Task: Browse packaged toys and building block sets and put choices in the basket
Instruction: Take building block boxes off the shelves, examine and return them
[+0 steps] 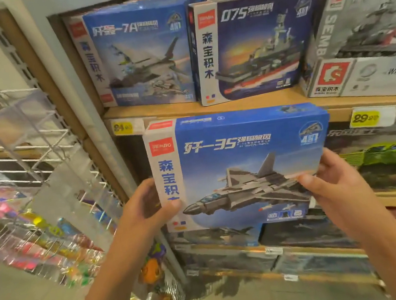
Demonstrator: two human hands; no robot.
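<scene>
I hold a blue building block box with a grey jet fighter (239, 167) in front of the shelves, its picture side facing me. My left hand (146, 204) grips its lower left edge, thumb on the front. My right hand (331, 177) grips its right edge, thumb on the front and fingers behind. No basket is in view.
On the wooden shelf (286, 99) above stand a blue plane box (139, 54), a warship box (254, 46) and a grey tank box (365, 34). Yellow price tags (364, 118) hang on the shelf edges. More boxes fill the lower shelves. A wire rack (31, 176) of small toys stands at the left.
</scene>
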